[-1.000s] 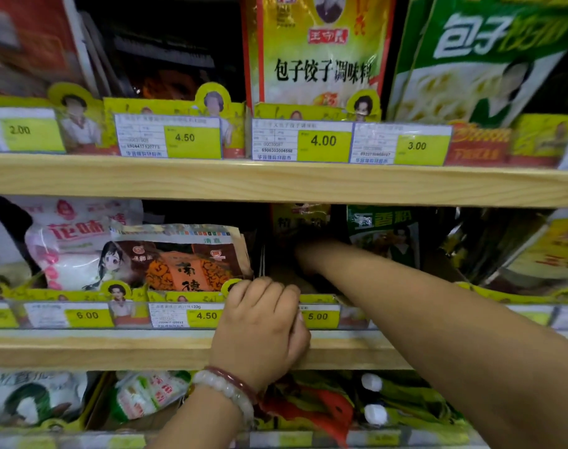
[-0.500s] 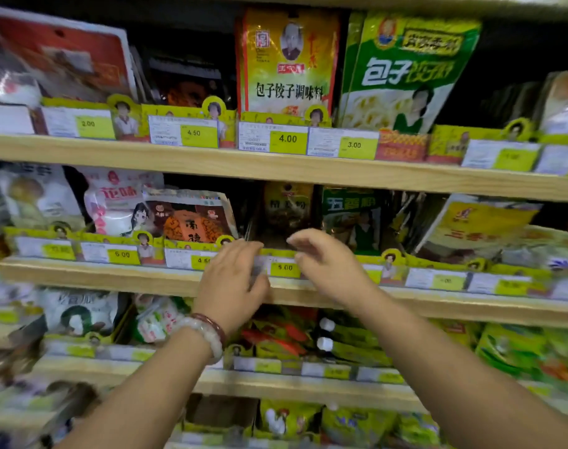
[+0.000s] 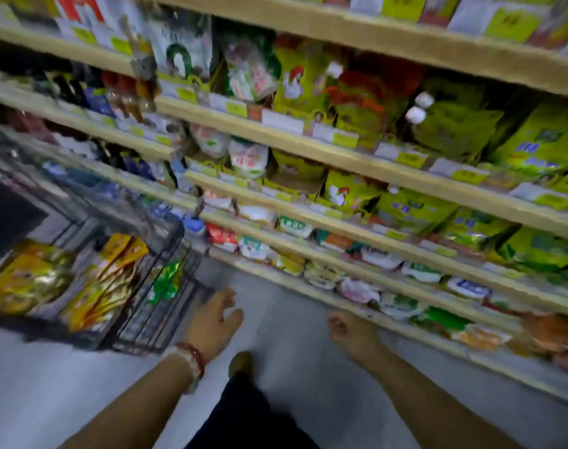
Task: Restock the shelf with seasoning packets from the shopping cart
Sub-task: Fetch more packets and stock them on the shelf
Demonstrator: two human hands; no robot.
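Wooden shelves (image 3: 357, 163) run along the right; the shopping cart (image 3: 166, 254) holds yellow seasoning packets (image 3: 104, 286) at left. Both hands, left hand (image 3: 211, 322) and right hand (image 3: 352, 335), hang relaxed, empty. Packets look light, crinkly, slippery; pinch an edge.

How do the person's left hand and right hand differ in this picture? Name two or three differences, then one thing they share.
The left hand has bead bracelets at its wrist; the right hand has a bare wrist. The left hand hangs beside the wire shopping cart; the right hand hangs nearer the shelves. The left hand's fingers look spread; the right hand's look loosely curled. Both hold nothing and hang low over the floor.
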